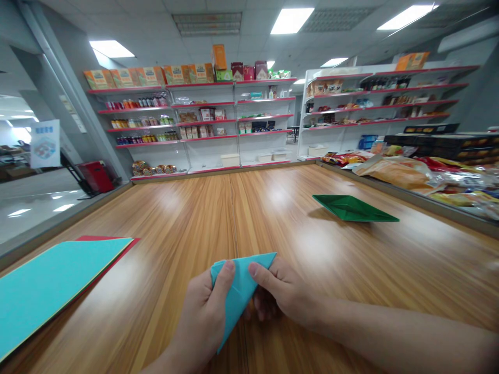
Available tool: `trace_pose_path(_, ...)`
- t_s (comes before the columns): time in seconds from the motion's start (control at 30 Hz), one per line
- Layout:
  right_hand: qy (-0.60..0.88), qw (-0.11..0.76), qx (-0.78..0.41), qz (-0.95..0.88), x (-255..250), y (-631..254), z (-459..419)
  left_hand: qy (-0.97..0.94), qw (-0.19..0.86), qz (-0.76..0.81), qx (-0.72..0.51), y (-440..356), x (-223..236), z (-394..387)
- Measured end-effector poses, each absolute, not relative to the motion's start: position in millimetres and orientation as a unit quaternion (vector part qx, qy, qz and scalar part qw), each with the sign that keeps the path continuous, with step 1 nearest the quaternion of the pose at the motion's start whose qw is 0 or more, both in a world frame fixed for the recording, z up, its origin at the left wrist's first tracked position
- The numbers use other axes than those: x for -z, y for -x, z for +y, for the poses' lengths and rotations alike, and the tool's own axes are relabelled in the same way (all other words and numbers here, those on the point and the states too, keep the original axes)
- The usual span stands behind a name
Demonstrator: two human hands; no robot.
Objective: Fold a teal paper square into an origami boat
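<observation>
A light-blue piece of folded paper [238, 298], roughly triangular, is held up between both hands near the table's front edge. My left hand [206, 306] grips its left side, thumb on the front face and fingers behind. On the upper right side my right hand [286, 288] pinches the paper with the thumb in front; its other fingers curl underneath, partly hidden. Creases show on the paper's face. Farther off to the right, a dark green folded-paper piece [354, 209] with pointed ends rests on the wooden table [187, 218].
A stack of coloured paper sheets [58, 283], light blue on top with red below, lies at the left. Packaged snacks [405, 174] fill the area beyond the table's right rim. Shelves of goods [202, 111] stand behind the table. A red crate [95, 176] sits on the floor.
</observation>
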State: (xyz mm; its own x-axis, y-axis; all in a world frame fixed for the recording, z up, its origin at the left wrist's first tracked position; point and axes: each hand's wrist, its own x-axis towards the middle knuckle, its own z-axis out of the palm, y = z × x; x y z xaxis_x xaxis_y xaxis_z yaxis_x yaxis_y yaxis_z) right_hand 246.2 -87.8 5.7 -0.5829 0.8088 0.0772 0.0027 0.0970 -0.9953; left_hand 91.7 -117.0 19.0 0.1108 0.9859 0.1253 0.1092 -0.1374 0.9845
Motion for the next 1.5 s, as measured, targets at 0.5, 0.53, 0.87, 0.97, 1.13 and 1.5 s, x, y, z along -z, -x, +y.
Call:
trace_pose_path(0.5,0.292,0.327,-0.590,-0.678,-6,-246,-85,-0.580,0.441,0.490,-0.479,-89,-11,-116)
trace_pose_path(0.53,0.292,0.326,-0.591,-0.677,-5,-246,-85,-0.580,0.438,0.494,-0.478,-88,-10,-116)
trace_pose_path(0.87,0.296,0.328,-0.571,-0.692,-6,-247,-87,-0.579,0.463,0.469,-0.480,-88,-11,-116)
trace_pose_path(0.97,0.299,0.320,-0.569,-0.696,-9,-248,-88,-0.583,0.468,0.458,-0.481,-89,-15,-116)
trace_pose_path(1.13,0.296,0.312,-0.554,-0.713,-12,-249,-89,-0.593,0.446,0.457,-0.491,-91,-19,-116)
trace_pose_path(1.5,0.286,0.335,-0.550,-0.710,-6,-248,-88,-0.588,0.435,0.467,-0.497,-90,-16,-117)
